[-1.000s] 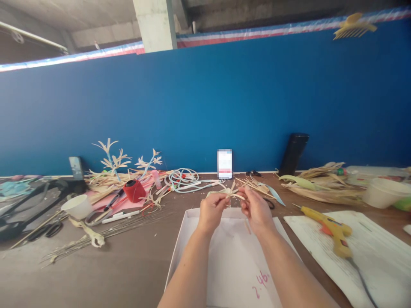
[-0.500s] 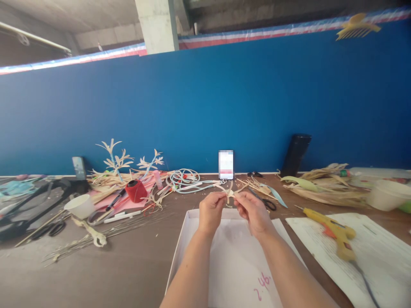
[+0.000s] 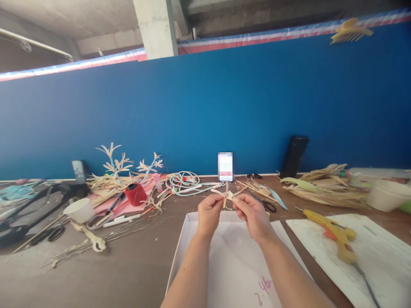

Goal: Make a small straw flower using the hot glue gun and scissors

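Between my fingertips is a small pale flower (image 3: 230, 195) with narrow petals, seemingly of dried husk. My left hand (image 3: 209, 214) pinches it from the left, thumb and forefinger together. On the other side my right hand (image 3: 252, 213) grips it near the centre, its fingers bent. Both hands are above the far end of a white shallow box (image 3: 237, 265) with pink handwriting inside. Just beyond the flower, a lit phone (image 3: 225, 167) leans against the blue partition. Black-handled scissors (image 3: 269, 206) lie to the right of my right hand.
A yellow glue gun (image 3: 335, 231) rests on a printed sheet (image 3: 379, 252) at right, near dried husks (image 3: 321, 194). Leftward are a red thread spool (image 3: 134, 194), a white cup (image 3: 79, 210), thin wires (image 3: 122, 231), and finished-looking husk flowers (image 3: 117, 164) on blue stems.
The flower has turned slightly in my fingers, with a petal showing more to the left. Both hands stay pinched on it in nearly the same place. The camera view has tilted slightly.
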`<state>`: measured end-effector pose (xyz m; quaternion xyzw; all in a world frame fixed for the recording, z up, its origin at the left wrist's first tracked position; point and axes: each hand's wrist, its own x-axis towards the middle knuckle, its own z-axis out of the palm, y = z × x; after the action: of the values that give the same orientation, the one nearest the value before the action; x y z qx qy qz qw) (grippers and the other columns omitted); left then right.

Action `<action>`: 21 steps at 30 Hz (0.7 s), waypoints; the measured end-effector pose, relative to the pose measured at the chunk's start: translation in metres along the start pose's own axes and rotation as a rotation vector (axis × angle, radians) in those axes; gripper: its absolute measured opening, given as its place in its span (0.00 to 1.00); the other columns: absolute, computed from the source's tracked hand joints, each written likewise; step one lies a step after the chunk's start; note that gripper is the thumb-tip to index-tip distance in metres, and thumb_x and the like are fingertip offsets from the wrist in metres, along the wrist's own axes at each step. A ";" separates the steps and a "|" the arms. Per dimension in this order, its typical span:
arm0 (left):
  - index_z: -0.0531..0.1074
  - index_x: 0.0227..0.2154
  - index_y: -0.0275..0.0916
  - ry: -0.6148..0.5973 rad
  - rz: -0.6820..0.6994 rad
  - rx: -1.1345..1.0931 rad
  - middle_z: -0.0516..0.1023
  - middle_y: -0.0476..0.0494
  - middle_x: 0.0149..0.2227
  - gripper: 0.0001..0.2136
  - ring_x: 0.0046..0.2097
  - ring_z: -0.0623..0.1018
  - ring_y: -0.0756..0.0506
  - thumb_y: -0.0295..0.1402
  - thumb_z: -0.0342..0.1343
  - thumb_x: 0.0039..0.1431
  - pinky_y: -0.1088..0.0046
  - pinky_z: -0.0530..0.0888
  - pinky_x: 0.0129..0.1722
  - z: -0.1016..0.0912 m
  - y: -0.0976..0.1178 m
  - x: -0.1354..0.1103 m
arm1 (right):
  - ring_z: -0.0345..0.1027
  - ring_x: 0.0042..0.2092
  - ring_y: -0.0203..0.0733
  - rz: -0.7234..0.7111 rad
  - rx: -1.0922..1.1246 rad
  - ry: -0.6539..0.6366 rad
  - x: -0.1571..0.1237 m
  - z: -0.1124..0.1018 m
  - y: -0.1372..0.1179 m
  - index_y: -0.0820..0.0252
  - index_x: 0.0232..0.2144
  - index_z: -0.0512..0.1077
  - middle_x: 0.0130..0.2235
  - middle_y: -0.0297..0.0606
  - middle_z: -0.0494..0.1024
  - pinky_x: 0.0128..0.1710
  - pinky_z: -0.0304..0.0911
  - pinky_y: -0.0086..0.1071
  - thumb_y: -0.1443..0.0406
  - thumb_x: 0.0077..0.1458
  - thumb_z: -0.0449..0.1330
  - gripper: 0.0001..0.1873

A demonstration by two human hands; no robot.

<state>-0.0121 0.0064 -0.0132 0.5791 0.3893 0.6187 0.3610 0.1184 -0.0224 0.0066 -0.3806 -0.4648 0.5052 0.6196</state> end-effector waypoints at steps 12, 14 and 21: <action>0.78 0.30 0.38 0.036 -0.052 -0.052 0.79 0.44 0.32 0.07 0.35 0.76 0.47 0.33 0.58 0.49 0.73 0.73 0.36 0.001 0.000 0.001 | 0.50 0.20 0.28 0.012 -0.001 0.059 0.000 0.003 -0.002 0.59 0.25 0.70 0.22 0.31 0.68 0.17 0.42 0.25 0.55 0.46 0.63 0.14; 0.78 0.31 0.38 0.067 -0.082 -0.051 0.78 0.45 0.30 0.08 0.34 0.75 0.48 0.34 0.58 0.49 0.74 0.72 0.34 0.000 0.001 0.003 | 0.51 0.20 0.28 0.011 0.001 0.136 0.002 0.002 0.000 0.59 0.29 0.71 0.25 0.32 0.70 0.16 0.43 0.25 0.54 0.45 0.63 0.15; 0.77 0.34 0.36 0.365 -0.223 -0.014 0.76 0.46 0.29 0.14 0.26 0.72 0.51 0.40 0.59 0.47 0.79 0.67 0.22 -0.009 -0.009 0.011 | 0.55 0.20 0.27 0.045 0.012 0.347 0.010 -0.006 0.009 0.59 0.34 0.71 0.32 0.35 0.74 0.14 0.46 0.23 0.55 0.41 0.65 0.18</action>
<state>-0.0224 0.0200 -0.0168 0.4080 0.5057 0.6723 0.3547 0.1224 -0.0105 -0.0014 -0.4689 -0.3392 0.4483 0.6813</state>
